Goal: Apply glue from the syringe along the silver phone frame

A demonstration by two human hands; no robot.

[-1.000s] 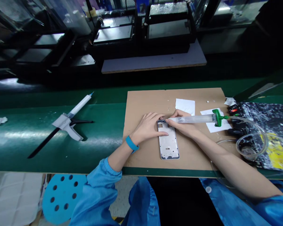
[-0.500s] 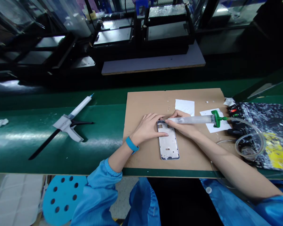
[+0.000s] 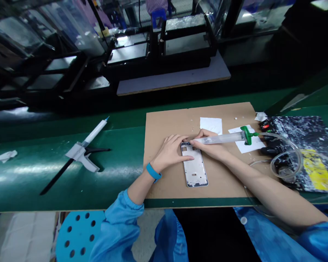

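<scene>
A silver phone frame (image 3: pixel 194 165) lies on a brown cardboard sheet (image 3: pixel 166 123). My left hand (image 3: pixel 171 151), with a blue wristband, rests flat on the frame's upper left edge, fingers stretched out. My right hand (image 3: pixel 211 145) grips a clear dispensing syringe (image 3: pixel 226 137) with a green cap. The syringe tip touches the frame's top edge. A clear hose (image 3: pixel 287 140) runs from the green cap off to the right.
A dual-cartridge glue gun (image 3: pixel 80 151) lies on the green belt (image 3: pixel 43 171) to the left. White paper pieces (image 3: pixel 211 124) sit on the cardboard. A speckled black controller box (image 3: pixel 300 131) is at right, black fixtures (image 3: pixel 164 47) behind, and a blue stool (image 3: pixel 76 236) below.
The view has tilted up a little, so everything sits lower in the frame. Both hands and the syringe stay at the top of the phone frame.
</scene>
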